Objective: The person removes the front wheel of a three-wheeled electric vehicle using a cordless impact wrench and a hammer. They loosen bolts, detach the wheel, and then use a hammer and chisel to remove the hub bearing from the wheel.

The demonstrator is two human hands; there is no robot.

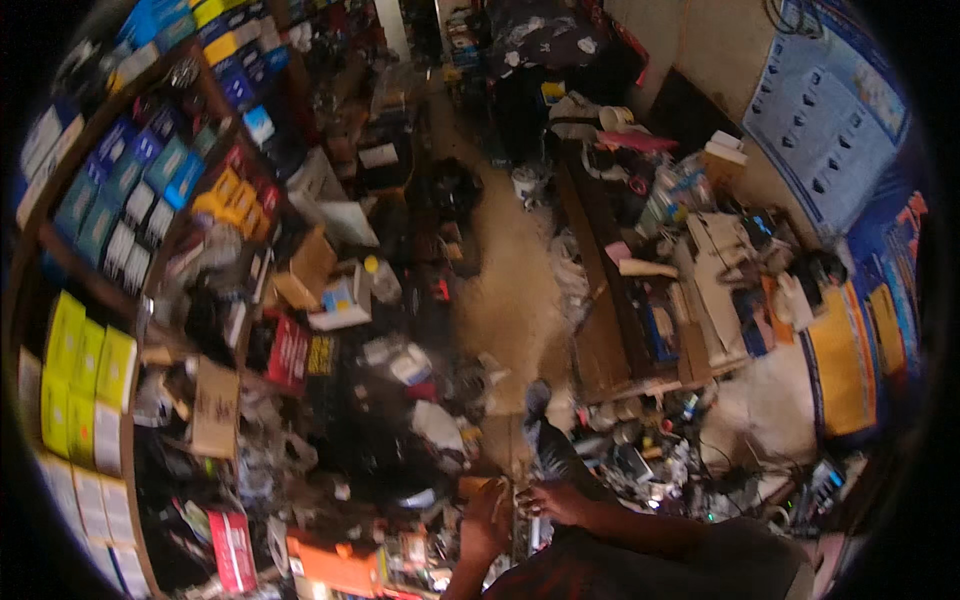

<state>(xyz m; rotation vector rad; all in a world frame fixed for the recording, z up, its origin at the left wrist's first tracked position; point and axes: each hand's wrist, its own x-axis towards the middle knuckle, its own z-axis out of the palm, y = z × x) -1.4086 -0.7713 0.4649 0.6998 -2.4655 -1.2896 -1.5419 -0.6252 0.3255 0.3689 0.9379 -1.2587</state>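
Note:
My left hand [484, 522] is raised in front of my body at the bottom middle, its fingers bent together at the top. A small thing may be between them, but it is too small and blurred to name. Close by on the right is my right hand [558, 503], its fingers curled toward the left hand. Whatever it pinches, if anything, cannot be made out. A small gap separates the two hands. Behind the left fingers shows a small orange-brown patch [472, 486] of unclear kind. My leg in dark trousers [556, 455] stretches forward beyond the right hand.
Shelves of boxes, including yellow-green boxes [75, 370], line the left. An orange case [335, 566] lies at the lower left. Brown floor [505, 270] runs up the middle. On the right stands a cluttered wooden bench [600, 345]; small parts and cables [660, 470] lie below it.

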